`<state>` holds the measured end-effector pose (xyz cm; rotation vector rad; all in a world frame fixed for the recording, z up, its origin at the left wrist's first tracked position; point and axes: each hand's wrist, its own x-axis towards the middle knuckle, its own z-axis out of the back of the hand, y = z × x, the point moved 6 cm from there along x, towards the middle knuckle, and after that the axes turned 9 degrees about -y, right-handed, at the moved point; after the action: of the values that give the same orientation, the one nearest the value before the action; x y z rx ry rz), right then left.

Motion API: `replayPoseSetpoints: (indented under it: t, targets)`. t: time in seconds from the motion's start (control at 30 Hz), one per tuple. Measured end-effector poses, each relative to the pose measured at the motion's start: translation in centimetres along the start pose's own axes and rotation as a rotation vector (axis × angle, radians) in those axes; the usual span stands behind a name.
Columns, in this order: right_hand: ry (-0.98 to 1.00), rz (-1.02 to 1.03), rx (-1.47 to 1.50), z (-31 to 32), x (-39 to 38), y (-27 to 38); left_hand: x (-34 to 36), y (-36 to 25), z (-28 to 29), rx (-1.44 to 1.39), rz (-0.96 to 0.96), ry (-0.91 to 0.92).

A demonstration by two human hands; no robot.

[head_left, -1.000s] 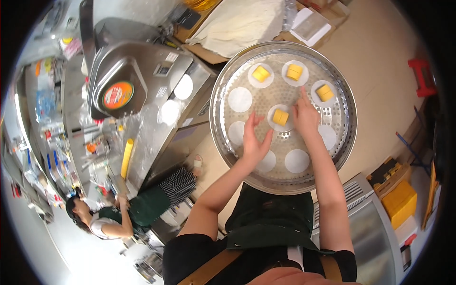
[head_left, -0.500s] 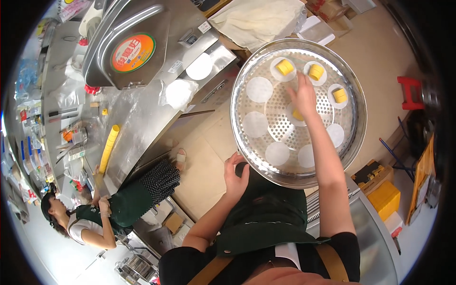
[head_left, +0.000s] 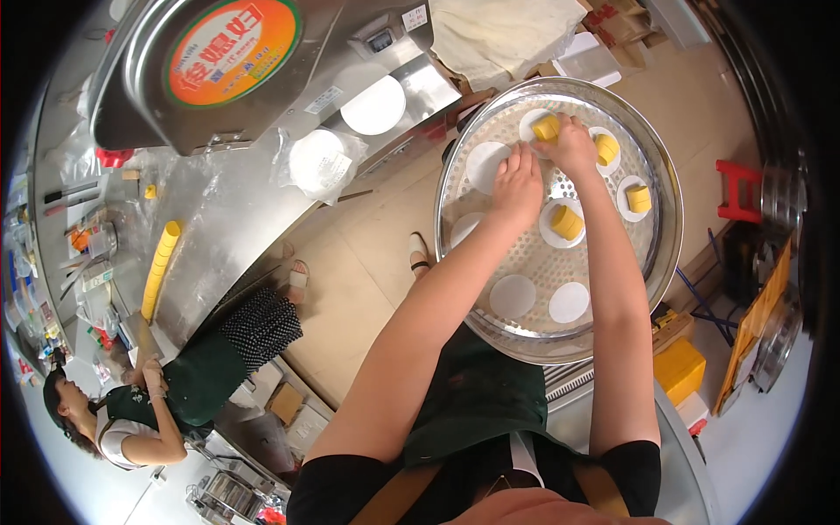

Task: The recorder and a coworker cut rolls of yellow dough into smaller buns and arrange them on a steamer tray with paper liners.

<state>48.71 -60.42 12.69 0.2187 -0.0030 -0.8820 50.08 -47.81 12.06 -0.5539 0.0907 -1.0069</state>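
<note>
A round perforated steel steamer tray (head_left: 669, 262) stands in front of me, with white paper rounds laid on it. Yellow dough pieces sit on several of them, one near the middle (head_left: 567, 222) and others at the right (head_left: 638, 199). My right hand (head_left: 575, 147) has its thumb and fingers closed at the side of a dough piece (head_left: 544, 129) on the far paper round. Beside it, my left hand (head_left: 519, 185) reaches over the tray, fingers stretched and holding nothing visible. Its fingertips lie by the edge of a bare paper round (head_left: 486, 166).
At the left is a steel worktable (head_left: 219, 254) bearing a long yellow dough roll (head_left: 162, 267). A co-worker (head_left: 153, 398) stands there with a blade. Paper stacks (head_left: 374, 105) rest on the bench. A red stool (head_left: 737, 190) and a yellow box (head_left: 680, 370) are at the right.
My left hand has come up from below the tray's rim to above its far-left part. My right hand has moved from mid-tray to the far dough piece, and the middle piece now shows fully. The view has shifted.
</note>
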Motion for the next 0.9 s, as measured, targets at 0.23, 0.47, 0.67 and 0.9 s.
replayPoseSetpoints:
  t: [0.23, 0.47, 0.67, 0.9]
  targets:
    - [0.079, 0.085, 0.005, -0.1, 0.3, -0.3, 0.2, 0.3, -2.8, 0.130, -0.054, 0.044]
    - [0.060, 0.402, 0.069, -0.1, 0.8, -0.3, 0.2, 0.2, -2.8, 0.126, -0.046, 0.170]
    - [0.079, 0.406, 0.095, 0.5, 0.8, 0.1, -0.1, 0.5, -1.8, 0.060, -0.049, 0.152]
    - [-0.120, 0.359, 0.302, 2.7, -4.5, -3.6, -5.7, -2.3, 11.3, -0.233, -0.146, -0.109]
